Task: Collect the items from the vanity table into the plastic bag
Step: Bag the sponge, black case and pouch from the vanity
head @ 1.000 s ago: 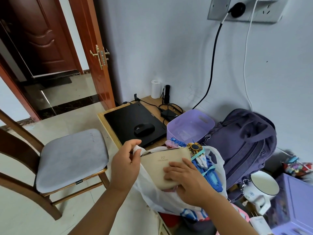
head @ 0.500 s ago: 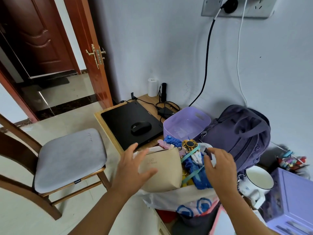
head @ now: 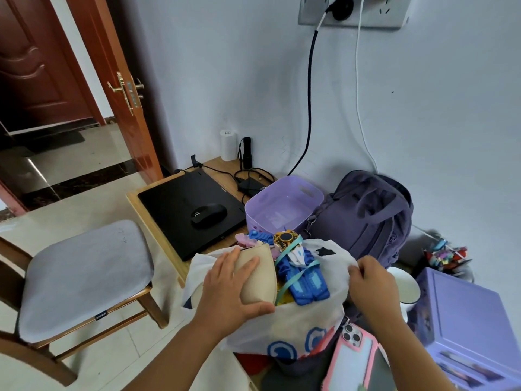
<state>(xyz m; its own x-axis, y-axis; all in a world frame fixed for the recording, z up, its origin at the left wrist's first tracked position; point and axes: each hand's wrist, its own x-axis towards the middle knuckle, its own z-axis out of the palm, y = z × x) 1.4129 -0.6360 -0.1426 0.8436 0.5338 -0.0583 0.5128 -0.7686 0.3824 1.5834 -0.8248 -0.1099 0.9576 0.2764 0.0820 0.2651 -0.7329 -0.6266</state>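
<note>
A white plastic bag point(head: 293, 331) with blue and red print stands open on the table's near end. Inside it lie a beige pouch point(head: 260, 277), a blue toy robot point(head: 306, 275) tied with teal ribbon, and a round black and gold toy point(head: 285, 237). My left hand point(head: 229, 292) lies over the beige pouch, fingers spread and thumb under its lower end, pressing it into the bag. My right hand point(head: 369, 283) pinches the bag's right rim.
Behind the bag stand a purple basket point(head: 284, 204), a closed black laptop point(head: 186, 207) with a mouse point(head: 209, 215), and a purple backpack point(head: 363, 215). A pink-cased phone point(head: 352, 356), a white mug point(head: 406, 289) and a purple box point(head: 465, 320) lie right. A cushioned chair point(head: 81, 275) stands left.
My left hand has settled onto the pouch and pushed it lower into the bag. My right hand moved off the items to the bag's right rim and pulled it up.
</note>
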